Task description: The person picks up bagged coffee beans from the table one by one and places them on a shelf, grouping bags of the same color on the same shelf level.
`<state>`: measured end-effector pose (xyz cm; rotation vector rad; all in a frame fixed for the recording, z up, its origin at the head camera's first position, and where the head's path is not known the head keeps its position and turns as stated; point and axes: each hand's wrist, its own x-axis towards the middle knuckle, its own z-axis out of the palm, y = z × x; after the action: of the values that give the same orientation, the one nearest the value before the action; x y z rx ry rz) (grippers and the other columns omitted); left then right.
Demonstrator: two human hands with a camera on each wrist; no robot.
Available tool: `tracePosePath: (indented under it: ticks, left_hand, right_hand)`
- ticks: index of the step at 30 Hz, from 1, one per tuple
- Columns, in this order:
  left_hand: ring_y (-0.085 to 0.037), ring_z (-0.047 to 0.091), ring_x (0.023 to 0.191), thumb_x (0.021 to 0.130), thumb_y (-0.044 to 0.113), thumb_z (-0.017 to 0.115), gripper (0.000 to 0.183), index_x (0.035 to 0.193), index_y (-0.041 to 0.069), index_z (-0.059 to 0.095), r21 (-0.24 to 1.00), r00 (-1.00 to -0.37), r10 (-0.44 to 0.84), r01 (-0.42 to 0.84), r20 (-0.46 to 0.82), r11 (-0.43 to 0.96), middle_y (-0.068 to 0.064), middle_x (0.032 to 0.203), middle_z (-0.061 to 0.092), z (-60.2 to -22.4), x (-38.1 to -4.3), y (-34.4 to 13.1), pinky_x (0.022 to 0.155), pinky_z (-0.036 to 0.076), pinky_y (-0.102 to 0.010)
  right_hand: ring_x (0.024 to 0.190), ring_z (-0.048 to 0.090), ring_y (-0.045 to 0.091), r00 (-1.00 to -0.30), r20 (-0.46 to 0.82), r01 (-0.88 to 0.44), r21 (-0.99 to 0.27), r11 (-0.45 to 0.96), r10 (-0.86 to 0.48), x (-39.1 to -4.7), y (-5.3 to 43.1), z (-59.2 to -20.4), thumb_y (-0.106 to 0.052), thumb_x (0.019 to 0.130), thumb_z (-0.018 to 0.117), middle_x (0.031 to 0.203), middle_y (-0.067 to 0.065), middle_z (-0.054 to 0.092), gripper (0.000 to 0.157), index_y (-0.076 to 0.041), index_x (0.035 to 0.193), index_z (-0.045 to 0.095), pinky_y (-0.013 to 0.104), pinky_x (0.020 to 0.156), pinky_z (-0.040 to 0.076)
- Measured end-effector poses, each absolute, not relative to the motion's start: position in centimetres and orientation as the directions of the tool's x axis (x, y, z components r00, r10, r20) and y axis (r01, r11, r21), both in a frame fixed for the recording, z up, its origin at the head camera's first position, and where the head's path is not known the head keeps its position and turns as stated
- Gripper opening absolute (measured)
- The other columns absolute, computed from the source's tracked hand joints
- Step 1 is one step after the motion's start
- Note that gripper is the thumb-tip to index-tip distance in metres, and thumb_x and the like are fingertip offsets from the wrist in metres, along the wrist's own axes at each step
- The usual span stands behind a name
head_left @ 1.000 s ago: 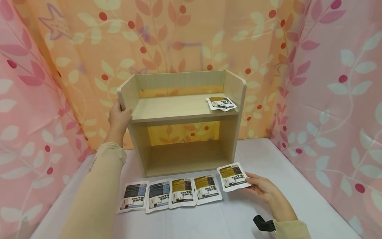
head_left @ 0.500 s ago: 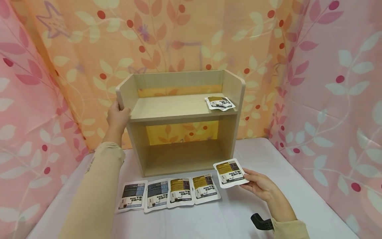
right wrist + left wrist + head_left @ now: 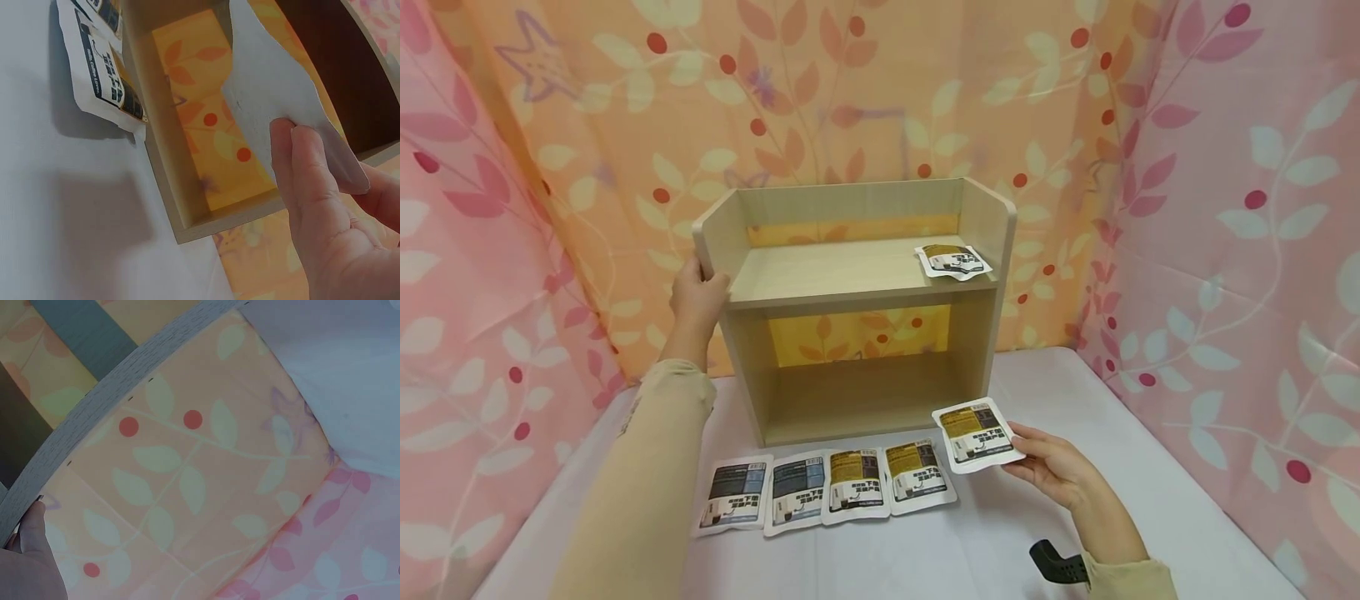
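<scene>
The person's right hand (image 3: pixel 1048 467) is pinching a white-edged pouch with a gold-brown label (image 3: pixel 977 435) by its right edge, thumb and fingers lying on opposite faces; the right wrist view is showing fingertips pressing on its plain pale back. This pouch is hanging above the bench (image 3: pixel 1022 533), its printed face turning up toward the head camera, just in front of the lower right corner of a two-tier wooden shelf unit (image 3: pixel 820 267). The left hand (image 3: pixel 697 293) is grasping the front edge of the unit's left side panel (image 3: pixel 722 237), near the level of the upper board. On that board, close to the right side panel, another gold-brown pouch (image 3: pixel 953 260) is lying face up. Four more pouches are resting in a row on the bench before the unit: from the left, two are carrying dark and blue labels (image 3: pixel 733 496) and two are bearing gold-brown ones (image 3: pixel 920 477), with Chinese characters printed across them. The held pouch is hovering just to the right of this row. A black fitting (image 3: pixel 1058 563) is projecting beside the right cuff (image 3: pixel 1131 577), and leaf-patterned curtains (image 3: pixel 865 92) are surrounding the bench.
</scene>
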<state>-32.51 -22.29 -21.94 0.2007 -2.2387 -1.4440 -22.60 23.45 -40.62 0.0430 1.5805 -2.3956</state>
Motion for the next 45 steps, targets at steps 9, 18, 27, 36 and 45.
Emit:
tracePosePath:
  ticks: [9,18,27,36,45]
  left_hand:
    - [-0.029,0.042,0.120,0.089,0.014,0.044,0.044,0.132,0.006,0.047,0.898,-0.883,-0.373,0.110,0.284,0.425,-0.011,0.136,0.053,-22.2,-32.3,-22.5,0.103,0.032,-0.046]
    - [-0.030,0.042,0.120,0.089,0.014,0.044,0.042,0.130,0.004,0.047,0.893,-0.884,-0.364,0.117,0.293,0.435,-0.013,0.134,0.053,-22.2,-32.5,-22.4,0.104,0.032,-0.046]
    - [-0.030,0.043,0.117,0.088,0.013,0.044,0.042,0.129,0.003,0.048,0.890,-0.876,-0.377,0.116,0.301,0.441,-0.013,0.132,0.053,-22.1,-32.4,-22.5,0.101,0.033,-0.045]
    - [-0.029,0.044,0.117,0.089,0.013,0.044,0.041,0.128,0.003,0.049,0.886,-0.877,-0.366,0.128,0.311,0.445,-0.013,0.132,0.054,-22.1,-32.7,-22.3,0.101,0.033,-0.046]
    - [-0.029,0.043,0.115,0.090,0.014,0.043,0.039,0.127,0.004,0.048,0.885,-0.878,-0.367,0.122,0.307,0.450,-0.013,0.130,0.054,-22.1,-32.5,-22.4,0.099,0.034,-0.045]
  right_hand:
    - [0.092,0.067,0.021,-0.961,-0.136,0.224,-0.890,-0.396,-0.239,-22.3,23.3,-40.3,0.000,0.099,0.048,0.102,0.009,0.068,0.046,0.013,0.141,0.036,0.037,0.083,0.053]
    - [0.094,0.067,0.021,-0.962,-0.120,0.211,-0.896,-0.391,-0.245,-22.1,23.0,-39.9,-0.002,0.100,0.047,0.104,0.009,0.067,0.051,0.014,0.144,0.027,0.037,0.084,0.053]
    - [0.093,0.067,0.020,-0.964,-0.099,0.187,-0.911,-0.367,-0.247,-22.0,22.2,-38.9,-0.004,0.100,0.048,0.107,0.008,0.067,0.060,0.014,0.147,0.016,0.035,0.084,0.053]
    - [0.091,0.068,0.020,-0.964,-0.065,0.163,-0.911,-0.379,-0.256,-21.7,21.7,-38.3,-0.002,0.100,0.048,0.104,0.010,0.067,0.047,0.014,0.142,0.035,0.034,0.082,0.054]
    - [0.092,0.068,0.020,-0.967,-0.044,0.129,-0.933,-0.336,-0.250,-21.8,21.0,-37.3,-0.003,0.100,0.047,0.106,0.009,0.067,0.053,0.017,0.144,0.025,0.034,0.082,0.054]
